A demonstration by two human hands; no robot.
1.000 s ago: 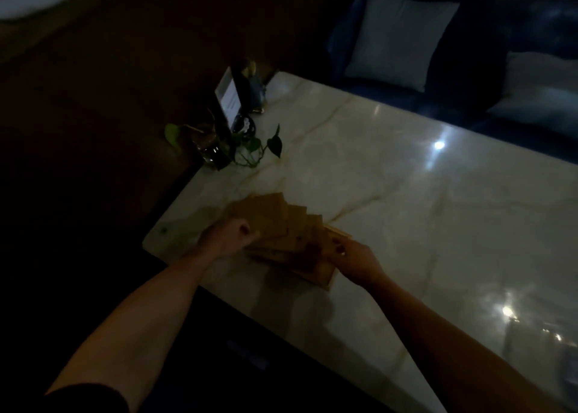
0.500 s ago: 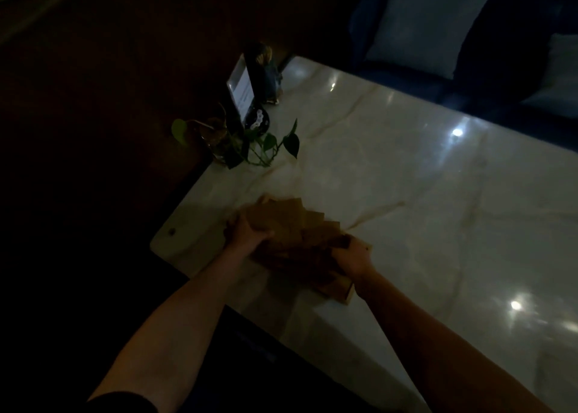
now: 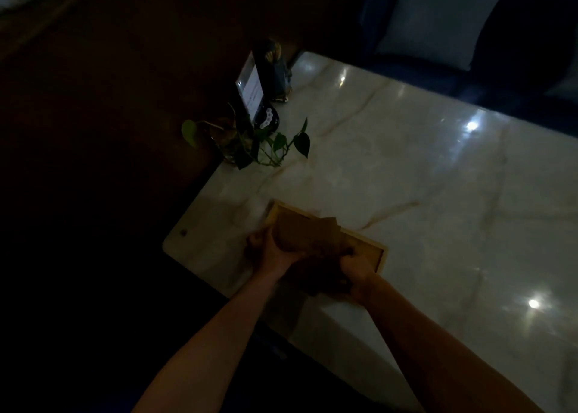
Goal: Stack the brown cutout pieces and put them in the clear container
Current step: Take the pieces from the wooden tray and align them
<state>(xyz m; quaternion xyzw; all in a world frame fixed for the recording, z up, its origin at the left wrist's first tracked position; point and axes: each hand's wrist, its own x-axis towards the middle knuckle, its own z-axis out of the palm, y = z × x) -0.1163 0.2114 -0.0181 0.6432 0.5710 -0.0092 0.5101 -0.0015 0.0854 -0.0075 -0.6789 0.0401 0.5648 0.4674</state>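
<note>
2 hands (image 3: 308,257) clamped on fanned brown cutout pieces (image 3: 308,232), long axis upper-left to lower-right.

— Where are your arms?
— Both forearms bare, reaching forward and drawing together at the wrists.
— And the hands?
— My left hand (image 3: 266,250) curls its fingers round the left edge of the brown cutout pieces (image 3: 305,234); my right hand (image 3: 355,267) grips their right side, knuckles up.
</note>
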